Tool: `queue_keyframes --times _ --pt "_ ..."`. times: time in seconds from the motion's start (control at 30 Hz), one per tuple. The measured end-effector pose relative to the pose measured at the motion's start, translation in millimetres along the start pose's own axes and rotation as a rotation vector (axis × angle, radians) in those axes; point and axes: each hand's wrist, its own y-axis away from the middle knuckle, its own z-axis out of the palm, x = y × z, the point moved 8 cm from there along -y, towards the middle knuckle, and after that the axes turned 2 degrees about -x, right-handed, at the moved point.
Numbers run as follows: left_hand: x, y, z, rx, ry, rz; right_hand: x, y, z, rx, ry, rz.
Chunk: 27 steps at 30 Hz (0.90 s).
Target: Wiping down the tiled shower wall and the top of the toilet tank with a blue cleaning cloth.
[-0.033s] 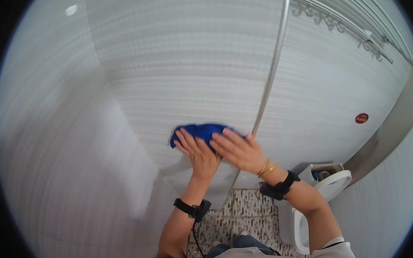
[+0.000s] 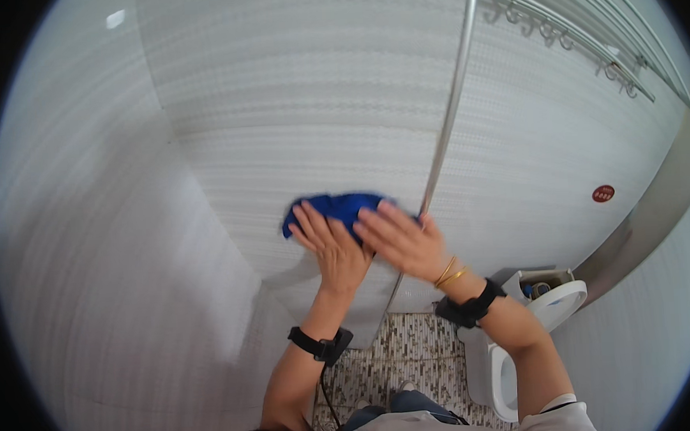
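Pressing both hands, left [image 2: 333, 251] and right [image 2: 399, 240], on blue cloth [image 2: 337, 206] against glass panel [image 2: 293, 117]

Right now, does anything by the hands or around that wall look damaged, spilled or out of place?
Nothing stands out. Both the left hand and the right hand press flat on a blue cloth against the pale tiled wall. The metal pole looks intact, and the toilet stands upright on the mosaic floor.

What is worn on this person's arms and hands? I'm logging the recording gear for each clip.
Both hands are bare, no gloves. The left wrist carries a black strap with a small black unit and a thin dark cable trailing down. The right wrist has a similar black strap, plus two thin gold bangles. A light short sleeve shows on the right arm.
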Motion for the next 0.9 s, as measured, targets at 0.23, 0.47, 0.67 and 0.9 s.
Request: queue_keyframes --times 0.23,0.47,0.67,0.9 --pt "31 -57 -12 0.034 -0.039 0.120 37 -9 -12 0.148 -0.013 0.205" --pt "-5 100 41 -0.165 -0.111 0.204 -55 95 50 -0.092 -0.219 -0.061" --pt "-28 222 74 -0.300 -0.107 0.058 -132 168 96 -0.456 -0.460 -0.167" --pt "-34 180 58 -0.306 0.010 -0.062 -106 126 77 -0.497 -0.202 -0.309"
